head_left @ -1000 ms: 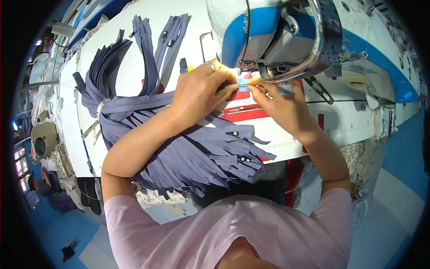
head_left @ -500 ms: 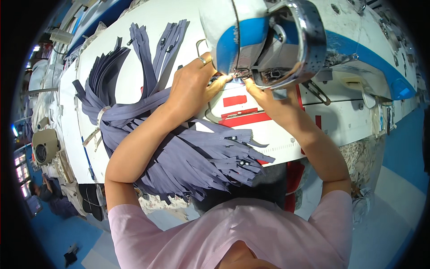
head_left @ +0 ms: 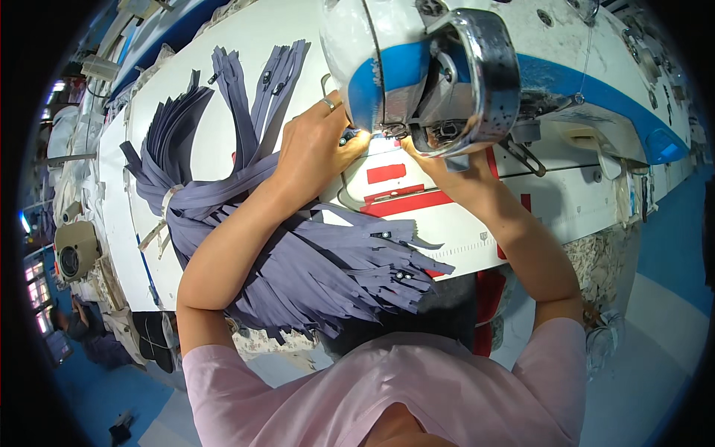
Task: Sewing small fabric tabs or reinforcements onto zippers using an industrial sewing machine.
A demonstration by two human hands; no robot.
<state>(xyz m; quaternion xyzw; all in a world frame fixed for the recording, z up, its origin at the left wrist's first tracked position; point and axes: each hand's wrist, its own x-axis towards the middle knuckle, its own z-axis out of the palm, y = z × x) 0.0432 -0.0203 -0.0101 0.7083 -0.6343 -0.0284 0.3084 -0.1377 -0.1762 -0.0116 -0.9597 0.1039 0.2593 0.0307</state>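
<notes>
A white and blue sewing machine (head_left: 406,82) stands over its flat bed. My left hand (head_left: 316,145), with a ring on one finger, is closed left of the needle area, thumb and fingers pinching a grey-blue zipper whose dark slider (head_left: 347,138) shows by the thumb. My right hand (head_left: 450,175) reaches under the machine's shiny metal guard (head_left: 500,82); its fingertips are bent close to the presser foot (head_left: 395,131), and what they pinch is hidden. A large bundle of grey-blue zippers (head_left: 298,261), tied with a pale band (head_left: 170,200), lies beneath and beside my left forearm.
Red strips (head_left: 410,201) are stuck on the white machine table (head_left: 469,257), with a ruler scale along its near edge. Loose zipper ends (head_left: 279,78) lie at the back left. Patterned cloth (head_left: 596,261) hangs beyond the table's right edge. Another person (head_left: 93,331) is far left.
My left hand has drawn slightly left from the needle area, widening the gap between my hands. The zipper slider by my left thumb shows more plainly. The whole view has shifted a little.
</notes>
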